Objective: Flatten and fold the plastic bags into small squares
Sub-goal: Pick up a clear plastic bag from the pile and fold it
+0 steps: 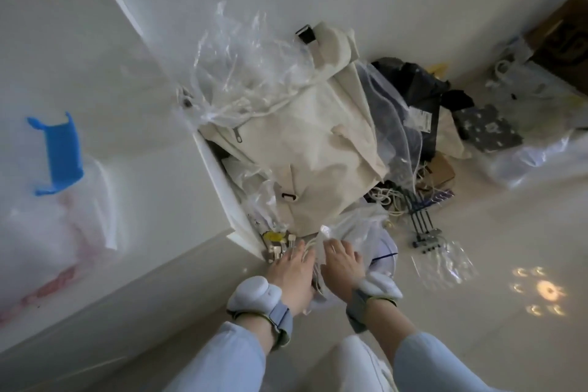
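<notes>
Both hands were down in the pile at the foot of the white cabinet [222, 188], close together but not touching. My left hand [291, 267] lay flat, fingers reaching into white cords and small beige parts; fingertips were buried, so I couldn't tell if it gripped anything. My right hand [342, 261] sat on a crumpled translucent plastic bag [359, 226], near the centre, just right of the left hand. Fingers looked curled into the film, but the grip itself was hidden under the knuckles. Couldn't tell.

Each wrist wore a grey strap with a rounded white module [254, 291]. Pale blue sleeves were cut off at the near edge.

A white round thing with a dark line [386, 256] poked out from under the bag, mostly covered; couldn't identify it.

Behind the hands stood a cream canvas backpack [305, 149], soft, creased, with a zipper and black buckle. More clear crinkled film [235, 73] was draped over its far left side. To the right: dark fabric [416, 86], a tangle of white cord [386, 196], a dark metal rack [423, 223], and another clear bag [445, 261] flat on the glossy pale floor [477, 344].

Far left, blurred: a blue plastic piece [60, 153] above a white bag with red print [57, 232]. Print was unreadable.
</notes>
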Action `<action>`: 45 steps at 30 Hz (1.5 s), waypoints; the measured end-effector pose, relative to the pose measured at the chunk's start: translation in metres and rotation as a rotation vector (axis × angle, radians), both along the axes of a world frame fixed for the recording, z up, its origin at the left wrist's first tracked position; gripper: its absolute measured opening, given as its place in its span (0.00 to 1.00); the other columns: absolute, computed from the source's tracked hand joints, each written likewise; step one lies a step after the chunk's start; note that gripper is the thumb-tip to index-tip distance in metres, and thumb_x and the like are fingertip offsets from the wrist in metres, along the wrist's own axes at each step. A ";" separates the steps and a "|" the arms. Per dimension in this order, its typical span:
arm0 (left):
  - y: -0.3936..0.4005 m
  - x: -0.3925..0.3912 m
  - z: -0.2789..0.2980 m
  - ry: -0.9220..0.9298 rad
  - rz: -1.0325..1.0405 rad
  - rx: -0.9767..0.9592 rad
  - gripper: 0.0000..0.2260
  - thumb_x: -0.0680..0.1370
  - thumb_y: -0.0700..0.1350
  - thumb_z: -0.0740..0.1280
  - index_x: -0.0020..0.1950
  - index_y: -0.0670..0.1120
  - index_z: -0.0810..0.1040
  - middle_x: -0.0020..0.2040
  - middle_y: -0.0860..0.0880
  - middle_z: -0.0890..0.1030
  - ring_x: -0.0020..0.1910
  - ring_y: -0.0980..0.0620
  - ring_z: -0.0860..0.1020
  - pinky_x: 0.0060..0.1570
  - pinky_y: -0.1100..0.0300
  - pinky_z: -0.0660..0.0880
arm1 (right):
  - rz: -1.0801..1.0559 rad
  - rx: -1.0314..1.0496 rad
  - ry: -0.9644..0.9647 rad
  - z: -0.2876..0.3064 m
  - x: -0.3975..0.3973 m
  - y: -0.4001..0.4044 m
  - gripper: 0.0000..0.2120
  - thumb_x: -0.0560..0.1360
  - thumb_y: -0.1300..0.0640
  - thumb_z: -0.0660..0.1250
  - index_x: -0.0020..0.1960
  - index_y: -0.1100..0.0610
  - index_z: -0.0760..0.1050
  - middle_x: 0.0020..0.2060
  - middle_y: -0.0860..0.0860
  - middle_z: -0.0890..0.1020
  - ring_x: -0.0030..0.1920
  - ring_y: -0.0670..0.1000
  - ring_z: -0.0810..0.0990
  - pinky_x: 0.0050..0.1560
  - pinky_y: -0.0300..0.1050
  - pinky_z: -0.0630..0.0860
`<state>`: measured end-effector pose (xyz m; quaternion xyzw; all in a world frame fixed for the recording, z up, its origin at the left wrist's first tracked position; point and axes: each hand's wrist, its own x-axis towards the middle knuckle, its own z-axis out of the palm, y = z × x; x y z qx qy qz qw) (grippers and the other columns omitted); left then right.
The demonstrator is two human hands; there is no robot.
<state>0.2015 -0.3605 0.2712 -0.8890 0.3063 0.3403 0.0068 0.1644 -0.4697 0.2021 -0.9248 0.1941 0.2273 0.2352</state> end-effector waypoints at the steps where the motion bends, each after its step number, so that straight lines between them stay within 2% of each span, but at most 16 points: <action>1: 0.001 -0.004 0.006 0.006 0.000 -0.038 0.32 0.78 0.43 0.59 0.77 0.47 0.44 0.77 0.46 0.47 0.76 0.45 0.51 0.72 0.51 0.54 | -0.029 0.072 -0.067 0.013 -0.007 0.000 0.22 0.78 0.57 0.55 0.71 0.57 0.59 0.69 0.51 0.63 0.71 0.54 0.59 0.68 0.48 0.59; 6: -0.024 0.017 0.104 0.094 0.210 -0.297 0.42 0.73 0.54 0.68 0.76 0.46 0.44 0.75 0.45 0.58 0.73 0.46 0.59 0.70 0.54 0.60 | -0.274 0.494 -0.495 0.153 -0.011 -0.030 0.14 0.77 0.66 0.59 0.55 0.53 0.78 0.50 0.46 0.79 0.51 0.40 0.76 0.54 0.35 0.68; 9: -0.034 0.029 0.223 0.048 0.430 -0.618 0.32 0.71 0.51 0.72 0.71 0.46 0.63 0.62 0.46 0.76 0.63 0.46 0.73 0.59 0.60 0.69 | -0.245 0.701 -0.624 0.294 -0.011 -0.047 0.18 0.76 0.66 0.61 0.56 0.44 0.72 0.54 0.47 0.79 0.48 0.39 0.80 0.51 0.41 0.76; 14: -0.015 0.057 0.363 -0.023 0.580 -0.957 0.17 0.72 0.48 0.72 0.57 0.43 0.76 0.46 0.49 0.77 0.47 0.51 0.76 0.47 0.62 0.70 | -0.198 0.749 -0.847 0.435 0.003 -0.058 0.20 0.75 0.59 0.64 0.65 0.49 0.65 0.60 0.48 0.75 0.57 0.46 0.78 0.60 0.44 0.74; 16: -0.006 0.060 0.402 -0.009 0.598 -1.123 0.16 0.70 0.52 0.71 0.51 0.44 0.78 0.41 0.47 0.79 0.41 0.53 0.76 0.43 0.61 0.71 | -0.179 0.635 -0.835 0.461 0.005 -0.069 0.24 0.70 0.50 0.67 0.65 0.48 0.67 0.62 0.44 0.73 0.61 0.41 0.72 0.63 0.43 0.68; 19: 0.038 0.051 0.463 0.111 0.674 -1.356 0.07 0.76 0.44 0.66 0.52 0.44 0.79 0.41 0.48 0.82 0.40 0.59 0.79 0.40 0.73 0.72 | 0.006 0.636 -0.655 0.499 0.016 -0.045 0.25 0.62 0.45 0.70 0.58 0.43 0.71 0.55 0.34 0.76 0.54 0.34 0.74 0.61 0.44 0.69; 23: 0.116 0.042 0.501 0.032 0.691 -1.477 0.04 0.75 0.45 0.68 0.46 0.47 0.81 0.42 0.53 0.83 0.47 0.59 0.80 0.48 0.70 0.73 | -0.073 0.627 -0.891 0.529 0.038 0.020 0.09 0.67 0.63 0.73 0.39 0.49 0.79 0.35 0.43 0.84 0.39 0.44 0.80 0.51 0.50 0.75; 26: 0.188 0.043 0.519 -0.026 0.756 -1.554 0.07 0.72 0.49 0.71 0.46 0.47 0.82 0.40 0.58 0.81 0.43 0.58 0.79 0.49 0.64 0.71 | -0.285 0.688 -0.941 0.548 0.052 0.065 0.11 0.69 0.56 0.72 0.51 0.51 0.76 0.49 0.48 0.79 0.49 0.46 0.76 0.49 0.43 0.71; 29: 0.254 0.042 0.539 -0.015 0.794 -1.659 0.09 0.66 0.52 0.74 0.46 0.55 0.83 0.41 0.59 0.82 0.42 0.61 0.80 0.46 0.62 0.72 | -0.267 1.130 -0.646 0.568 0.061 0.126 0.27 0.65 0.47 0.72 0.61 0.56 0.72 0.54 0.51 0.77 0.53 0.51 0.77 0.50 0.45 0.75; 31: 0.268 0.041 0.543 -0.028 0.794 -1.684 0.07 0.68 0.49 0.74 0.45 0.56 0.84 0.42 0.59 0.83 0.43 0.63 0.80 0.45 0.62 0.73 | -0.212 1.319 -0.654 0.579 0.066 0.152 0.16 0.69 0.53 0.70 0.50 0.63 0.77 0.39 0.54 0.81 0.39 0.50 0.80 0.37 0.40 0.76; 33: 0.287 0.043 0.546 -0.108 0.770 -1.724 0.05 0.69 0.48 0.72 0.43 0.53 0.84 0.42 0.56 0.83 0.43 0.60 0.80 0.47 0.61 0.73 | -0.269 1.284 -0.862 0.593 0.071 0.176 0.08 0.73 0.60 0.66 0.38 0.63 0.74 0.27 0.52 0.75 0.29 0.49 0.73 0.32 0.40 0.69; 36: 0.339 0.049 0.558 -0.235 0.887 -1.867 0.04 0.70 0.45 0.70 0.43 0.46 0.81 0.36 0.52 0.83 0.38 0.57 0.80 0.41 0.66 0.76 | -0.324 1.206 -1.195 0.616 0.077 0.193 0.13 0.73 0.61 0.67 0.33 0.60 0.67 0.21 0.46 0.66 0.23 0.44 0.63 0.25 0.36 0.61; 40: 0.384 0.059 0.562 -0.290 0.982 -1.956 0.06 0.76 0.40 0.64 0.40 0.46 0.77 0.36 0.53 0.79 0.36 0.60 0.77 0.41 0.69 0.72 | -0.120 0.874 -1.254 0.634 0.078 0.192 0.10 0.70 0.63 0.71 0.34 0.60 0.70 0.20 0.44 0.65 0.22 0.43 0.60 0.22 0.33 0.58; 42: 0.390 0.062 0.562 -0.192 1.041 -1.989 0.09 0.78 0.42 0.62 0.38 0.48 0.77 0.33 0.55 0.80 0.34 0.60 0.78 0.40 0.66 0.74 | 0.042 0.561 -1.111 0.641 0.077 0.192 0.09 0.67 0.57 0.74 0.43 0.57 0.76 0.27 0.42 0.75 0.28 0.42 0.69 0.29 0.33 0.67; 43: 0.392 0.060 0.565 -0.171 1.052 -1.956 0.09 0.77 0.42 0.63 0.38 0.48 0.77 0.32 0.54 0.81 0.34 0.59 0.79 0.40 0.62 0.74 | 0.103 0.410 -1.035 0.642 0.078 0.195 0.20 0.64 0.50 0.75 0.53 0.54 0.75 0.37 0.42 0.78 0.37 0.44 0.74 0.38 0.36 0.72; 45: 0.396 0.063 0.568 -0.175 1.064 -1.901 0.06 0.75 0.43 0.67 0.37 0.46 0.78 0.32 0.53 0.81 0.33 0.58 0.79 0.41 0.59 0.72 | 0.186 0.154 -1.077 0.649 0.075 0.207 0.38 0.60 0.36 0.69 0.66 0.50 0.66 0.55 0.44 0.71 0.54 0.47 0.72 0.56 0.44 0.71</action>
